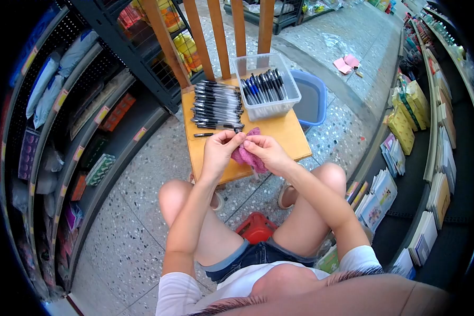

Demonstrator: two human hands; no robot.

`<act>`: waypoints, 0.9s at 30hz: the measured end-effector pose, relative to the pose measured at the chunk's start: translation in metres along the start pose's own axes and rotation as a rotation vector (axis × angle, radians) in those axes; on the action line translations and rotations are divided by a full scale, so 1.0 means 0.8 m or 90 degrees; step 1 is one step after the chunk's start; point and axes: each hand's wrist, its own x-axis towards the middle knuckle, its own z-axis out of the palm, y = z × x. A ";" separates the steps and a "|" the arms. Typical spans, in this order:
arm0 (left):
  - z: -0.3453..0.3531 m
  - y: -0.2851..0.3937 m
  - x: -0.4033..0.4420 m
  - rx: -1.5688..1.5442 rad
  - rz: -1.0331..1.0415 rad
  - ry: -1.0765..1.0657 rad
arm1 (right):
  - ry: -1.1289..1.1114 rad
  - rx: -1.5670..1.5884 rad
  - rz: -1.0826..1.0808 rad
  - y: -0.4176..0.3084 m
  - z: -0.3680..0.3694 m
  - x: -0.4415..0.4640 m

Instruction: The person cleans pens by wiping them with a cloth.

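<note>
My left hand (219,151) is closed in a pinch above the front part of a wooden chair seat. A small dark end, apparently of a pen (237,131), shows at its fingertips. My right hand (270,153) pinches a crumpled pink-purple cloth (254,134) right beside it, and the cloth hangs below the fingers of both hands. Just beyond my hands lies a stack of black-capped clear pens (217,105). One pen (203,135) lies apart, near my left hand. A clear plastic box (271,111) with upright pens, some of them blue, stands to the right of the stack.
The yellow chair seat (295,146) carries the pens and box. Behind its right edge stands a blue-rimmed basin (321,100). A red stool (256,227) is between my legs. Shelves (124,126) rise at left, others (432,174) at right. Pink paper (346,64) lies on the floor.
</note>
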 end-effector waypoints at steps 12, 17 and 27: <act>-0.017 -0.007 0.012 -0.026 0.075 0.166 | -0.007 -0.265 -0.021 -0.009 0.018 -0.009; -0.024 0.008 0.009 -0.086 0.091 0.166 | -0.023 -0.272 -0.035 -0.007 0.017 -0.011; -0.021 0.003 0.008 -0.025 0.067 -0.002 | -0.034 -0.010 0.041 0.003 0.000 -0.004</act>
